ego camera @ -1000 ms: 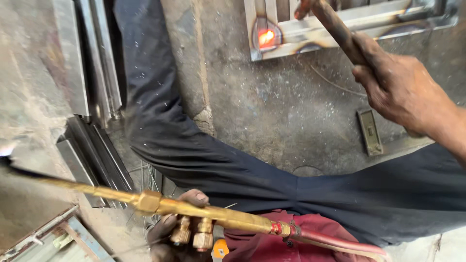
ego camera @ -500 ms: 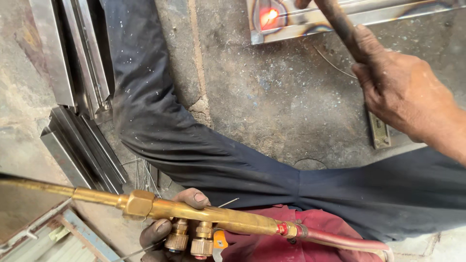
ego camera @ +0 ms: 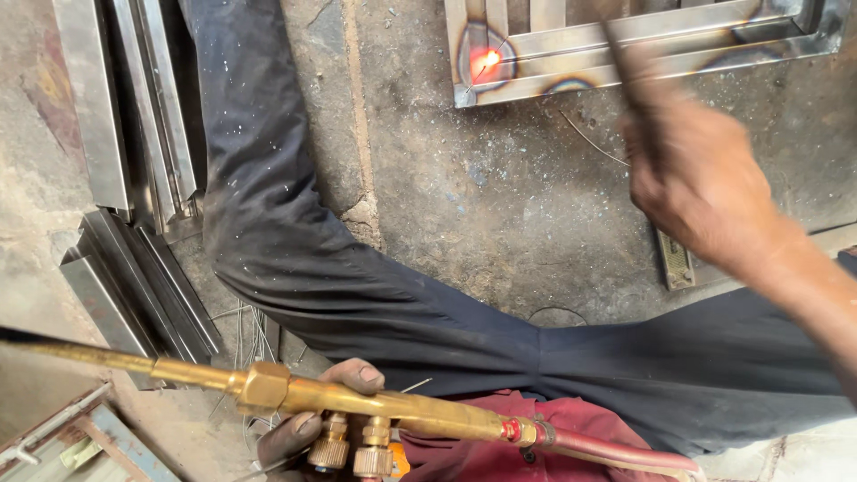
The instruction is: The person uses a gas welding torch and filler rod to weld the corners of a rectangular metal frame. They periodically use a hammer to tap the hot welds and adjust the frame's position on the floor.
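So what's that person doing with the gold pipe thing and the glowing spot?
A person sits on a concrete floor. The left hand holds a brass gas torch away from the work. The right hand, blurred, grips a dark handle, probably a hammer, over a steel frame whose corner glows orange.

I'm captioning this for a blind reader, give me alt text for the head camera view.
A left hand holds a brass torch low in the picture, while the blurred right hand grips a dark handle above a metal frame with a glowing orange spot. Metal strips lie on the concrete floor.
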